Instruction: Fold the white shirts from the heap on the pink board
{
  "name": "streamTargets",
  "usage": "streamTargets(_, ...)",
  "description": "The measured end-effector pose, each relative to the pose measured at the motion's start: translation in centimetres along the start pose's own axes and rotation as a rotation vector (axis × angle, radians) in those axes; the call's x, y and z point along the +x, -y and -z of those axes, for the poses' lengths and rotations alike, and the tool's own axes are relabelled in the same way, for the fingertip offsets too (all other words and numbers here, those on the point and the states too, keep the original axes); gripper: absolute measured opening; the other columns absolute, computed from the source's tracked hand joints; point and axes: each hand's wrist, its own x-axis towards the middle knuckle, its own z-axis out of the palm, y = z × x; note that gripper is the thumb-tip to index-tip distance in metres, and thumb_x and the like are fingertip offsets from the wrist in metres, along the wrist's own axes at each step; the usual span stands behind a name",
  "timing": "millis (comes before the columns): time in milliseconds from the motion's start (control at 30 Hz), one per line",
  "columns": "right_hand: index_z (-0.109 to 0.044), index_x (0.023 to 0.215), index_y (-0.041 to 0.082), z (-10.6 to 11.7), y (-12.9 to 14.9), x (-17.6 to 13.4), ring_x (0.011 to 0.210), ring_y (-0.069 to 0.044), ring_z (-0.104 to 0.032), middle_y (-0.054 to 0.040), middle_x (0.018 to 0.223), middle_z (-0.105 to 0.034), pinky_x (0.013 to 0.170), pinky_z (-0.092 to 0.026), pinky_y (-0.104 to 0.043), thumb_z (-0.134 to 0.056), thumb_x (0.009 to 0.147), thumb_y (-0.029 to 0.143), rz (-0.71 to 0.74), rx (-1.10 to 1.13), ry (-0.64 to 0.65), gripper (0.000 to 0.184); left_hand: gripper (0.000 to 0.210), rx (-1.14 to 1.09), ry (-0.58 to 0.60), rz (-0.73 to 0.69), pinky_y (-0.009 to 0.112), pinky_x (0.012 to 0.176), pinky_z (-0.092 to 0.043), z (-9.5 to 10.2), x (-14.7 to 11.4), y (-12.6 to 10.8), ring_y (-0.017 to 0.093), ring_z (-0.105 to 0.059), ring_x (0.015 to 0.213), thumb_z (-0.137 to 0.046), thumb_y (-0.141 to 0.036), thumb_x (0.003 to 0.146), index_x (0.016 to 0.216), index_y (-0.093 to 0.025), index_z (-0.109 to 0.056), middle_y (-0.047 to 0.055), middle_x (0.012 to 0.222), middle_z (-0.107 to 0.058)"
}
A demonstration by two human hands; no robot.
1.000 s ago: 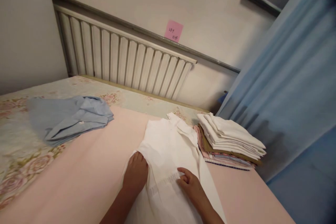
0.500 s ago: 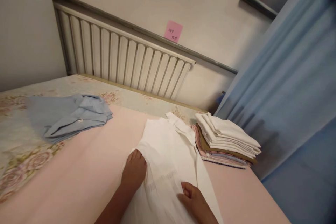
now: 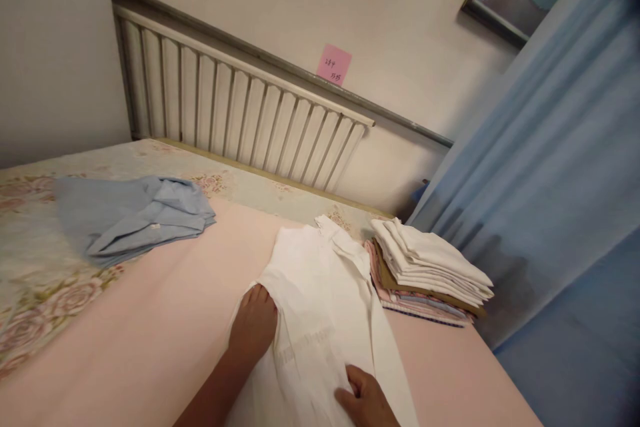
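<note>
A white shirt (image 3: 313, 287) lies lengthwise on the pink cover, its collar end pointing away from me and its lower part running out of the bottom of the view. My left hand (image 3: 254, 321) is closed over the shirt's left side, with the fingers curled into the cloth. Lower down and to the right, my right hand (image 3: 366, 399) is bent round a bit of the shirt, thumb towards fingers. Part of its grip is hidden by the hand itself. Faint creases run across the cloth between both hands.
Right of the shirt stands a stack of folded clothes (image 3: 433, 260), close to the blue curtain (image 3: 500, 167). A light blue shirt (image 3: 145, 217) lies at the left on the floral sheet (image 3: 65, 307). Behind the bed are a radiator (image 3: 240, 107) and a wall with a pink note (image 3: 334, 64).
My right hand has moved slightly down and towards me along the shirt. My left hand stays in nearly the same place. The view has shifted a little.
</note>
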Motion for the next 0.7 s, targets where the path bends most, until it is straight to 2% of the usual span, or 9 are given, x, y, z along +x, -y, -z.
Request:
streamTargets(233,-0.061,0.074,0.019,0.22,0.07,-0.12,0.068,-0.015,-0.047,0.0016,0.067,-0.055,0.061,-0.038,-0.023,-0.059,0.07,0.038,-0.012,0.031,0.016,0.019,0.033,-0.052,0.043,0.009,0.042,0.102,-0.034,0.37,0.02,0.0,0.025,-0.051,0.112,-0.042,-0.013,0.087,0.107,-0.015,-0.068,0.013,0.109,-0.064)
streamTargets(533,-0.061,0.075,0.018,0.51,0.45,-0.18,0.066,-0.014,-0.046,0.0021,0.066,-0.053,0.062,-0.038,-0.022,-0.06,0.07,0.037,-0.023,0.036,0.023,0.019,0.031,-0.042,0.032,0.007,0.04,0.102,-0.033,0.36,0.01,-0.05,0.024,-0.052,0.109,-0.043,-0.012,0.087,0.105,-0.015,-0.068,0.012,0.106,-0.064)
streamTargets(700,-0.063,0.082,0.019,0.56,0.64,-0.62,0.068,-0.015,-0.05,0.0022,0.067,-0.056,0.061,-0.039,-0.022,-0.06,0.068,0.036,-0.016,0.122,0.086,0.023,0.033,-0.041,0.031,0.0,0.041,0.102,-0.033,0.4,0.07,-0.08,0.024,-0.052,0.109,-0.042,-0.012,0.087,0.107,-0.015,-0.068,0.012,0.106,-0.065)
